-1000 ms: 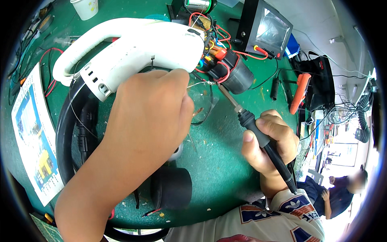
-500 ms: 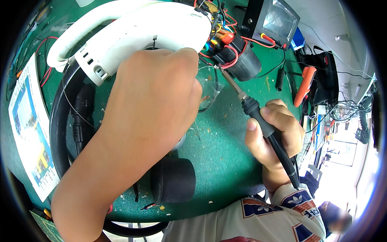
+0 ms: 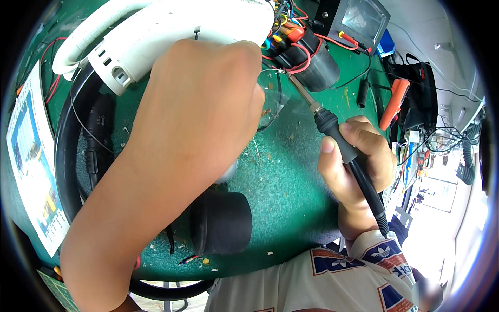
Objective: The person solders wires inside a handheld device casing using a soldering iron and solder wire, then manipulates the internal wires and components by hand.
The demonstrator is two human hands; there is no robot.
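Observation:
My right hand (image 3: 361, 156) grips a soldering iron (image 3: 337, 136) like a pen, its metal tip pointing up and left. The tip meets a small joint beside a red wire at the black cylindrical connector (image 3: 321, 73), from which several coloured wires spread. My left hand (image 3: 208, 88) is closed, back upward, in front of the white curved housing (image 3: 161, 39); its fingertips are hidden. A thin silvery wire, apparently solder wire (image 3: 269, 70), runs from that hand to the iron's tip. Under the tip lies a clear plastic piece (image 3: 273, 99).
A black cup-shaped part (image 3: 221, 223) sits near the front edge. Thick black cable (image 3: 65, 156) curves along the left beside a printed sheet (image 3: 34, 166). At the right are a small monitor (image 3: 358, 23), an orange tool (image 3: 395, 104) and a black bag (image 3: 418, 88).
Everything on the bench has shifted slightly upward in the picture. The iron's tip stays at the joint by the red wire, and both hands keep their hold.

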